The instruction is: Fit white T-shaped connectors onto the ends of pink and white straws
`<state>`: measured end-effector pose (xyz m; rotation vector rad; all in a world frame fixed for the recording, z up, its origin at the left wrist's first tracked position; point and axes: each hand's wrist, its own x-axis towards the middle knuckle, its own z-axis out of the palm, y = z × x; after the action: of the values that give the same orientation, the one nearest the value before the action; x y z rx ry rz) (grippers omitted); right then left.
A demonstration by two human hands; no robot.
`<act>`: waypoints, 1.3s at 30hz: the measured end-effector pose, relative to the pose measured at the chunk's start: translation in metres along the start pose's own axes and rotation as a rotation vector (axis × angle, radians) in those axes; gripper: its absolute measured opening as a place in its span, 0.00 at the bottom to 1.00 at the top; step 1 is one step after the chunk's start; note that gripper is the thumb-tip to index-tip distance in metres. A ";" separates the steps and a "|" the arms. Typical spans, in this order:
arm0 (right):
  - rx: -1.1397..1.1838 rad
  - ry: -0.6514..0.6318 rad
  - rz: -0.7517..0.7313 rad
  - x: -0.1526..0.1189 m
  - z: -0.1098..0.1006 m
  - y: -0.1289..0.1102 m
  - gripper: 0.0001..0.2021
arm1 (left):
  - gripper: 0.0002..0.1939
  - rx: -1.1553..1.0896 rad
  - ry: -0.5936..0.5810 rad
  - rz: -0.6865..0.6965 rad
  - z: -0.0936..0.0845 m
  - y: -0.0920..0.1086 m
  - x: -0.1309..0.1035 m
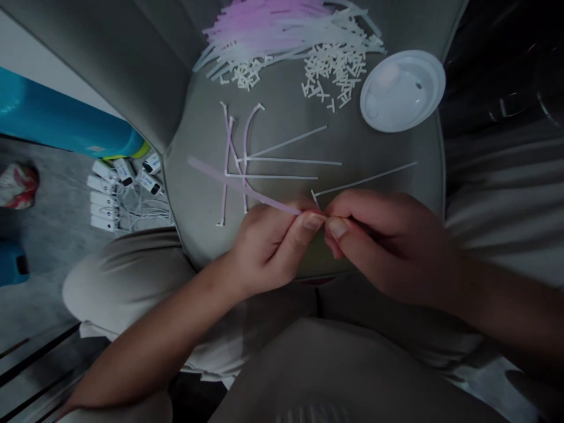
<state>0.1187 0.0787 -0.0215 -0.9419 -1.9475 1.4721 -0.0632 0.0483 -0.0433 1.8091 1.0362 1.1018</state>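
My left hand [282,238] pinches a thin pink plastic tube [268,200] near its right end; the free end slants up to the left, blurred. Thumb and forefinger of my right hand [374,235] are closed at that same end, and whatever they grip is hidden. Just beyond the fingertips lies a thin white tube [368,178] with a small white connector [314,195] at its left end. Left of it on the grey seat [282,258], several pink and white tubes, joined by connectors, form an overlapping group [244,167].
At the back of the seat are a pile of pink and white tubes [273,26], heaps of small white connectors [335,67] and a tilted white bowl [403,91]. White devices with cables [126,182] lie on the floor at left, near a blue object [66,114].
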 end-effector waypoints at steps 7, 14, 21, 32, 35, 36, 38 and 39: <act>-0.131 0.004 -0.066 -0.002 -0.004 -0.002 0.14 | 0.21 -0.098 -0.034 -0.123 0.004 -0.002 -0.002; -0.235 0.000 -0.097 -0.003 -0.006 -0.003 0.14 | 0.18 0.038 -0.040 0.022 0.005 -0.004 -0.002; -0.181 -0.050 -0.135 -0.001 -0.011 0.001 0.15 | 0.13 0.284 -0.107 0.195 -0.004 0.000 0.004; -0.267 -0.097 -0.161 -0.002 -0.012 -0.008 0.15 | 0.21 0.044 -0.092 0.010 -0.003 0.001 -0.001; -0.320 -0.129 -0.090 -0.003 -0.012 -0.010 0.14 | 0.19 0.156 -0.118 0.043 -0.004 0.002 -0.002; -0.325 -0.138 -0.079 -0.003 -0.012 -0.010 0.14 | 0.18 0.169 -0.128 0.048 -0.004 0.002 -0.002; -0.326 -0.134 -0.086 -0.004 -0.011 -0.010 0.13 | 0.18 0.175 -0.138 0.055 -0.005 0.002 -0.002; -0.332 -0.129 -0.090 -0.005 -0.011 -0.010 0.13 | 0.18 0.181 -0.141 0.051 -0.005 0.002 -0.002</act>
<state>0.1274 0.0797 -0.0092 -0.8997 -2.3471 1.2067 -0.0678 0.0464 -0.0406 2.0355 1.0381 0.9198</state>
